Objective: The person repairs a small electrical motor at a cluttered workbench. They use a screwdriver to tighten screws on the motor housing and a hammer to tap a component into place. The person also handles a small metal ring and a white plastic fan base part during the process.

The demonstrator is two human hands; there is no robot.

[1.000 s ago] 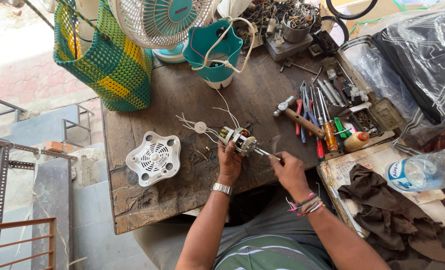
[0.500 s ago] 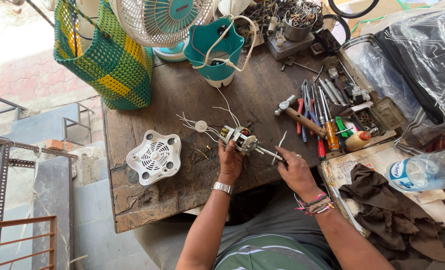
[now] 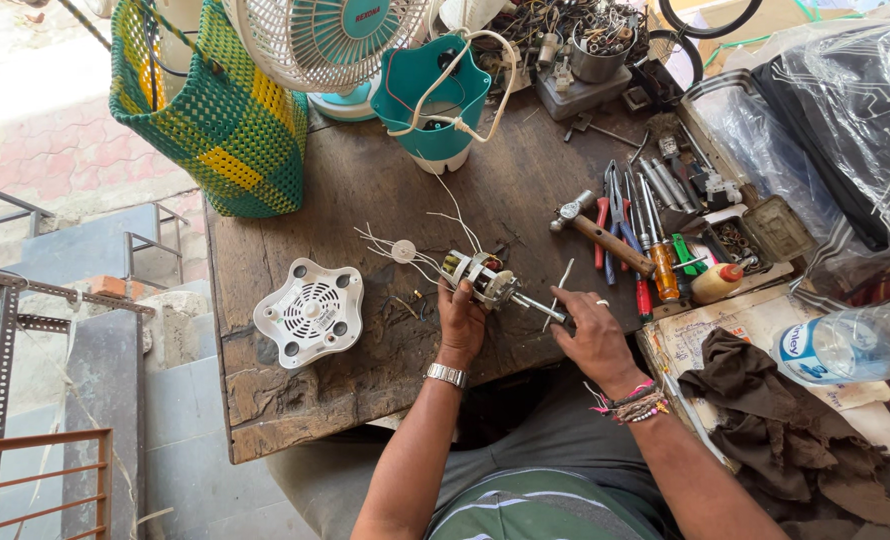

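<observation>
Motor (image 3: pixel 477 278) on wooden bench (image 3: pixel 365 200), gripped from below by left hand (image 3: pixel 461 318). Right hand (image 3: pixel 590 330) closed on shaft (image 3: pixel 537 307); thin tool (image 3: pixel 557 295) possibly pinched too, fingertips hidden. White wires (image 3: pixel 405 250) trailing leftward.

Hammer (image 3: pixel 597 232), woven basket (image 3: pixel 215 110), w/ white vent cover (image 3: pixel 309 312).

Left hand (image 3: pixel 462 318) grips small fan motor (image 3: pixel 477 277) on wooden table (image 3: pixel 365 210). Right hand (image 3: pixel 593 332) just right of it, fingers on motor shaft (image 3: pixel 538 306), thin rod between fingers. White wires (image 3: pixel 400 247) trail left from motor. White vented cover (image 3: pixel 310 312) lies left. Hammer (image 3: pixel 602 233), pliers, screwdrivers lie right. Teal fan base (image 3: pixel 435 100) far, woven green-yellow basket (image 3: pixel 215 110) far left. Plastic bottle (image 3: pixel 850 340) right.
</observation>
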